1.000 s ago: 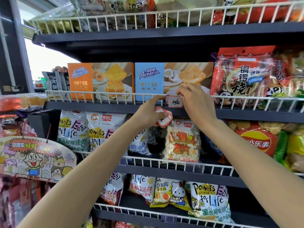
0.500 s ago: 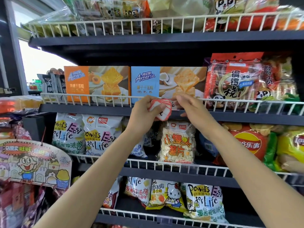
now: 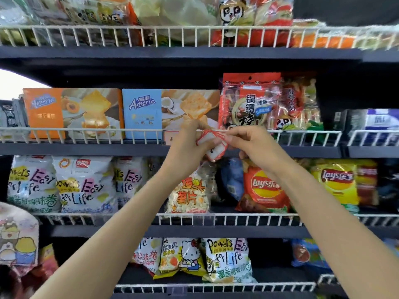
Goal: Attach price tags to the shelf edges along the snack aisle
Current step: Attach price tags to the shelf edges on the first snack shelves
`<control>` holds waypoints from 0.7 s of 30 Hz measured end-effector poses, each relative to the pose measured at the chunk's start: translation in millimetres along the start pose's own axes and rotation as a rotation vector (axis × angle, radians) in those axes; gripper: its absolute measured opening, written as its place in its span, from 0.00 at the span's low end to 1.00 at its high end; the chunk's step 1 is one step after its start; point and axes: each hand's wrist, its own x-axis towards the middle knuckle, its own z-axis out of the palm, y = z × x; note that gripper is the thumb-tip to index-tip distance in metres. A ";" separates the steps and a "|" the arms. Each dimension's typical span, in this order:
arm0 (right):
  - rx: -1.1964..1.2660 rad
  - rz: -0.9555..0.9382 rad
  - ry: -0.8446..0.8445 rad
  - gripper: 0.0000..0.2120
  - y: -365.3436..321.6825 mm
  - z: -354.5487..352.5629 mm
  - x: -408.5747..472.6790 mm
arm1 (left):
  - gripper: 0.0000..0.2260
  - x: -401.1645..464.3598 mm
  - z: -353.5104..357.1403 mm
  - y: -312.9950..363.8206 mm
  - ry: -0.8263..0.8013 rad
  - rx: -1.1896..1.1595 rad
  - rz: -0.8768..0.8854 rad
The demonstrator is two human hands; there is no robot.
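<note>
Peeling one red-bordered price tag [image 3: 207, 138] off the small stack [image 3: 216, 151] is the step, I judge. Left hand [image 3: 185, 145] grips the stack; right hand [image 3: 254, 141] pinches the top tag's edge with thumb and forefinger. Both hover before the middle shelf edge [image 3: 86, 148]. Separate slowly, then clip it beside the tag [image 3: 169, 137] already on the wire rail [image 3: 86, 130] under the blue Ameria box [image 3: 142, 113].

Dark shelf [image 3: 86, 148] with a white wire rail [image 3: 75, 131] carries an orange box [image 3: 71, 113] at nine o'clock, a blue box [image 3: 146, 113] beside it, red snack bags [image 3: 250, 100] toward two o'clock.
</note>
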 end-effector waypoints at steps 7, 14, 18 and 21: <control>0.121 0.045 0.099 0.05 21.2 -64.8 -10.9 | 0.05 13.8 59.1 21.1 -0.024 -0.006 0.009; 0.383 0.128 0.118 0.10 54.0 -123.1 -14.3 | 0.08 20.1 111.2 43.0 0.078 0.054 0.022; 0.260 0.073 0.145 0.08 72.0 -154.4 -17.4 | 0.08 21.6 137.9 47.5 0.130 0.047 -0.013; 0.194 0.030 0.205 0.07 81.2 -171.0 -16.5 | 0.09 26.6 158.5 47.9 0.081 0.069 -0.069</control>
